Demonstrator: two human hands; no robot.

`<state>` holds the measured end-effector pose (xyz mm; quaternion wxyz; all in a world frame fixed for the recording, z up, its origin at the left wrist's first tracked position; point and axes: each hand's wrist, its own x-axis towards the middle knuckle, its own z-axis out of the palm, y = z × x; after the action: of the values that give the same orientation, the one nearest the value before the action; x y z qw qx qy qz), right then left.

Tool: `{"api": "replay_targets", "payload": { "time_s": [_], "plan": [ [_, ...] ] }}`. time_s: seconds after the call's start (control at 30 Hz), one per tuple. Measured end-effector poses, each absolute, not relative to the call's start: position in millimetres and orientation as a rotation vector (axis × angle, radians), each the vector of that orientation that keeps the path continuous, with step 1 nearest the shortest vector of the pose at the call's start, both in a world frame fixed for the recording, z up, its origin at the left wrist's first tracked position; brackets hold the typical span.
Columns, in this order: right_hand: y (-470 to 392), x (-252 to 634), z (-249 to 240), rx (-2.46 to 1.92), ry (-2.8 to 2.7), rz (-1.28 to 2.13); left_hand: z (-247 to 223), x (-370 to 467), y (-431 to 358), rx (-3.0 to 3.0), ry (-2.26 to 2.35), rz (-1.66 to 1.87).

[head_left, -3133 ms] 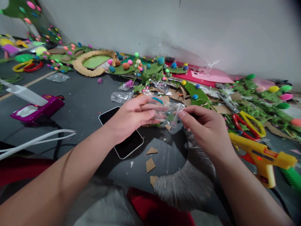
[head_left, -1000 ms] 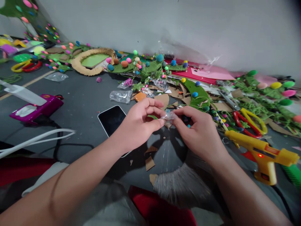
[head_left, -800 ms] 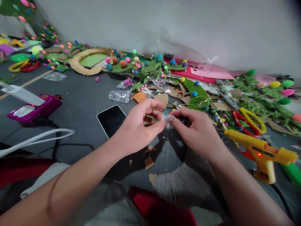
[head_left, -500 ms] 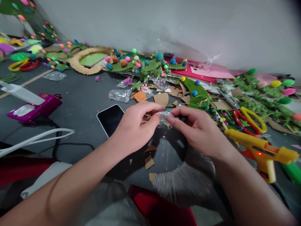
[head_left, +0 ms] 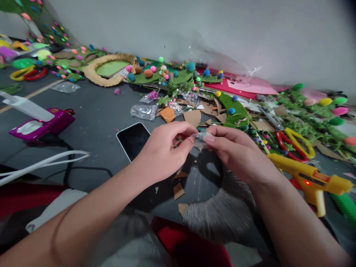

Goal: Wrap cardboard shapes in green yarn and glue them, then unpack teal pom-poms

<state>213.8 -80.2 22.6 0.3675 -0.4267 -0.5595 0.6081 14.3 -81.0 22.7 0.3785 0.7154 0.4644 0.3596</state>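
Between my two hands, above the table, is a small clear plastic bag (head_left: pixel 200 137); what is in it I cannot make out. My left hand (head_left: pixel 171 146) pinches its left side between thumb and fingers. The right side is gripped by my right hand (head_left: pixel 236 150), thumb on top. Below my hands lies a ring wrapped in grey yarn (head_left: pixel 214 215), with a bit of bare cardboard at its end. A phone (head_left: pixel 133 139) with a dark screen rests on the table beside my left hand.
A yellow glue gun (head_left: pixel 308 178) with a red light lies right of my right arm, near red-and-yellow scissors (head_left: pixel 294 144). A purple device (head_left: pixel 41 126) with white cables is at left. Cardboard scraps (head_left: pixel 192 118), a tan ring (head_left: pixel 97 74) and coloured pom-poms lie behind.
Both hands have shifted slightly to the right with the plastic bag. The fingers have moved a little on it, and the view has moved slightly.
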Motion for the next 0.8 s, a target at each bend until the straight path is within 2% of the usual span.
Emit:
{"api": "replay_targets", "payload": {
  "time_s": [0.13,0.33,0.67,0.8],
  "plan": [
    [-81,214,29,-1.22,-1.617,1.315,24,14,-79,1.638,1.13,0.899],
    [-80,218,26,-1.222,-1.607,1.226,28,12,-75,1.308,0.936,0.853],
    [-81,219,25,-1.049,-1.328,1.715,31,6,-69,1.275,0.893,0.704],
    [-81,219,28,-0.963,-1.302,1.804,33,3,-66,1.247,0.857,0.69]
  ]
}}
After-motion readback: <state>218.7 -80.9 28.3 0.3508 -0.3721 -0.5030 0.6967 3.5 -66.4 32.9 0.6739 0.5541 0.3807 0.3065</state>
